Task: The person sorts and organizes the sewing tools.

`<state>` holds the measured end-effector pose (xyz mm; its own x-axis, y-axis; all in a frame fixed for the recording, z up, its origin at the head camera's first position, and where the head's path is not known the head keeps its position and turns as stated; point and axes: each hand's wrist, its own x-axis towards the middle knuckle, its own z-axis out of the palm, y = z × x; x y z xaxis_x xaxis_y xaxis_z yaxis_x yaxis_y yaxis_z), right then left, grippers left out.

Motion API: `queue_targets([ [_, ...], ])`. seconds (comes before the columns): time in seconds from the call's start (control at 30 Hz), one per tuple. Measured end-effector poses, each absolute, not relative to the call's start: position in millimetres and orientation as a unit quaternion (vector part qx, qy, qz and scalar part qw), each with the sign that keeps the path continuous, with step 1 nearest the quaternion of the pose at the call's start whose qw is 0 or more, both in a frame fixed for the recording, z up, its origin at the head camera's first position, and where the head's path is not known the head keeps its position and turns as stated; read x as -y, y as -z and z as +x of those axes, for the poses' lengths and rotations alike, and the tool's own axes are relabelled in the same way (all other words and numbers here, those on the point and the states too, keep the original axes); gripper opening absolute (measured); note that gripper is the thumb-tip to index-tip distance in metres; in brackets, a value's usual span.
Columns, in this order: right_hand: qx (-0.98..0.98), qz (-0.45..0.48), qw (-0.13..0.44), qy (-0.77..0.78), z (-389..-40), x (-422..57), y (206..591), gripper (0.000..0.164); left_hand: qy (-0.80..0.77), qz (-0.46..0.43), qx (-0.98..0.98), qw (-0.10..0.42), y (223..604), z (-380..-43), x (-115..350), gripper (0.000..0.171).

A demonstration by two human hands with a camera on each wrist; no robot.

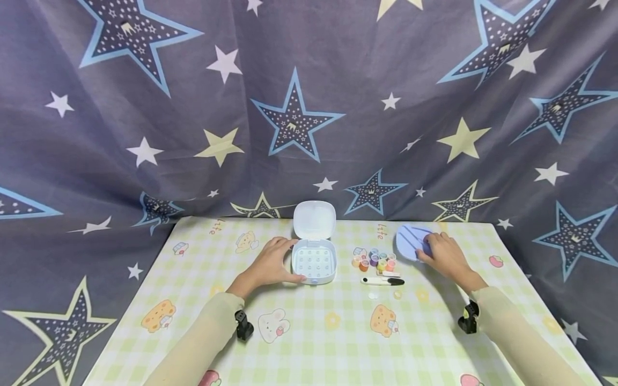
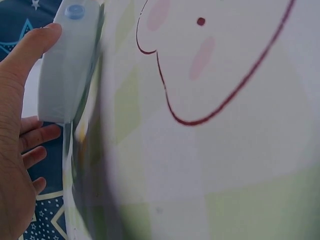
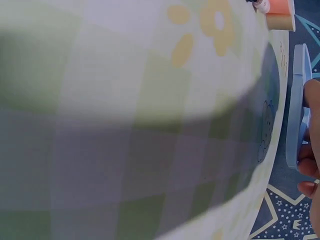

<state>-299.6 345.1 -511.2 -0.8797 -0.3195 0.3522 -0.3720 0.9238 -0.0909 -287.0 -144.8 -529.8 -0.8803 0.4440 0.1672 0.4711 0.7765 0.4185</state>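
A pale blue plastic box (image 1: 314,261) stands with its hinged lid (image 1: 315,220) raised at the back; rows of small pegs show inside. My left hand (image 1: 273,261) holds its left side, thumb at the front near a blue button catch (image 2: 75,12) and fingers towards the back. Over on the right, my right hand (image 1: 446,254) pinches a blue tray (image 1: 409,242) with raised dividing ribs. In the right wrist view the tray (image 3: 296,107) appears edge-on, raised above the cloth, with thumb and fingers on its ribbed side.
Several small colourful thread spools (image 1: 374,259) cluster between box and tray. In front of them lie a small white piece (image 1: 388,273) and a white-and-black slim tool (image 1: 382,281). A checked cloth (image 1: 333,348) covers the table; a star-patterned curtain (image 1: 270,177) hangs behind it.
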Motion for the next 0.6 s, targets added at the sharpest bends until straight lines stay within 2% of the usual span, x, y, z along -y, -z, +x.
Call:
queue_targets([
  [0.6, 0.974, 0.182, 0.118, -0.058, -296.2, -347.0, 518.0, 0.041, 0.232, -0.241, 0.942, 0.035, 534.6, -289.0, 146.1, 0.114],
])
